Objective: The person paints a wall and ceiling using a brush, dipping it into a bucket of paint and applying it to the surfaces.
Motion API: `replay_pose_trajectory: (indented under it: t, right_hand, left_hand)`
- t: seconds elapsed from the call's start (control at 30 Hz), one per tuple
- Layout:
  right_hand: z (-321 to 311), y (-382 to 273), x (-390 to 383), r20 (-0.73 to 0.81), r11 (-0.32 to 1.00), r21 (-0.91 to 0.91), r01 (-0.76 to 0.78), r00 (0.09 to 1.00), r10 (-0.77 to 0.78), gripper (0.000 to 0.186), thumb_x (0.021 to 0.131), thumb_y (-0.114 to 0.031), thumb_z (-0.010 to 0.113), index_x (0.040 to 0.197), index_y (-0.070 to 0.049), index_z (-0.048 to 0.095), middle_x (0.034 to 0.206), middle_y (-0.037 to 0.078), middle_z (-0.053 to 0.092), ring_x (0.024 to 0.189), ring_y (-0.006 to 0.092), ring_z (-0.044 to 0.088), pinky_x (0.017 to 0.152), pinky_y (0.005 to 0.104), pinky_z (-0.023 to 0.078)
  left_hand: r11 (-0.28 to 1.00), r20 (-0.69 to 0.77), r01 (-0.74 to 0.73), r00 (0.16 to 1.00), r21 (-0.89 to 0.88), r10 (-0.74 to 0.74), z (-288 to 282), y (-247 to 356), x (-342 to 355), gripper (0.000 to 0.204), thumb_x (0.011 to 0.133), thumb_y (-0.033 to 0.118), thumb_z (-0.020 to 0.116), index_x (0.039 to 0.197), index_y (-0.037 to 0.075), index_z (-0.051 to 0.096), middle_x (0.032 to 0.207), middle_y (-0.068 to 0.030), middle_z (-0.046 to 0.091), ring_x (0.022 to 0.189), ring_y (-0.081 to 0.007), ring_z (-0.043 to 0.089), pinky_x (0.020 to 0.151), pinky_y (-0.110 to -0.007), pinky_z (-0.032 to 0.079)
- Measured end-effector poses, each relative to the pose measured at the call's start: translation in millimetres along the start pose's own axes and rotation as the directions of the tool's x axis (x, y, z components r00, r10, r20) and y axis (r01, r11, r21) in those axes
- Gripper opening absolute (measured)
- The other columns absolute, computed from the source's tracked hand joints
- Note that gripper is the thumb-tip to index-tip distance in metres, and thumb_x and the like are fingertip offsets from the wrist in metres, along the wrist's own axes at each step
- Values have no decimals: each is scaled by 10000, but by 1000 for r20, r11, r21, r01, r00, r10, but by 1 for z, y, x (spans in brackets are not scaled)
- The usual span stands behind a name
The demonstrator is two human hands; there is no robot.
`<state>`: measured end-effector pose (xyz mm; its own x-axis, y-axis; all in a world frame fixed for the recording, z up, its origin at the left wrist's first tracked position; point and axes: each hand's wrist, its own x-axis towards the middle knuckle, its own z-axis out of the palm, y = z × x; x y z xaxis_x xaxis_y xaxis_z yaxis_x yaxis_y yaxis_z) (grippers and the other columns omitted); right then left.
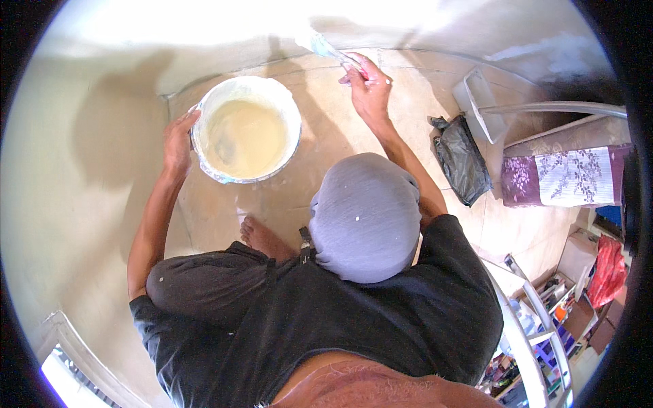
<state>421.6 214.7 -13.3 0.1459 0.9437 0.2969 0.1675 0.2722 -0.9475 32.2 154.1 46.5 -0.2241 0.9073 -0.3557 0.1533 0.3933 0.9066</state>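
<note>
My left hand (178, 143) grips the left rim of a round white bucket (292, 112). Inside it is a cream-coloured liquid (255, 136) that looks like paint, with a greyish patch toward the left. Up and to the right, my right hand (369, 85) is closed around the handle of a paintbrush (325, 47). The brush points up and left toward the wall, its bristles pale and bluish. Glare washes out that area, so whether the bristles touch the wall cannot be told. White specks mark my right hand.
A pale wall (88, 136) curves round the left and far side of the tiled floor (320, 197). Rightward lie a black plastic bag (462, 160), a white tray-like container (479, 105) and patterned purple-and-white cloth (571, 177). A metal ladder (520, 333) stands at lower right by clutter.
</note>
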Motion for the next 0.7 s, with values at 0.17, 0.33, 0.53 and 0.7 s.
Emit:
replay_pose_trajectory:
  t: [0.17,0.33,0.53,0.7]
  right_hand:
    - [40,44,10,1,999,-1,54,999,-54,228,930,-6,635,1152,20,679,920,142,741,732,176,734,660,298,572]
    - [37,62,23,-80,967,-166,191,975,-206,215,910,0,641,1119,21,686,962,164,736,774,206,740,695,323,579]
    - [-52,93,37,-332,967,-234,97,927,-173,229,926,-49,666,1147,9,686,988,156,740,774,202,745,698,319,583]
    - [-113,88,29,-597,968,-244,-62,796,-100,240,946,-49,643,1165,48,662,978,167,737,841,214,733,740,310,568]
  left_hand:
    - [1000,-53,10,999,0,-10,10,8,-12,319,972,265,596,1068,-11,724,767,40,606,611,-47,476,528,-245,338]
    - [999,-17,5,1000,48,-4,5,12,-10,308,976,259,589,1055,-5,727,748,45,590,600,-42,452,525,-245,326]
    - [999,-55,-5,998,-41,3,11,7,-7,309,972,267,600,1057,-4,723,767,39,622,614,-49,497,535,-237,359]
    - [999,-20,-21,1000,-40,20,7,1,-3,315,967,266,614,1077,-9,719,811,26,647,645,-55,527,554,-240,390]
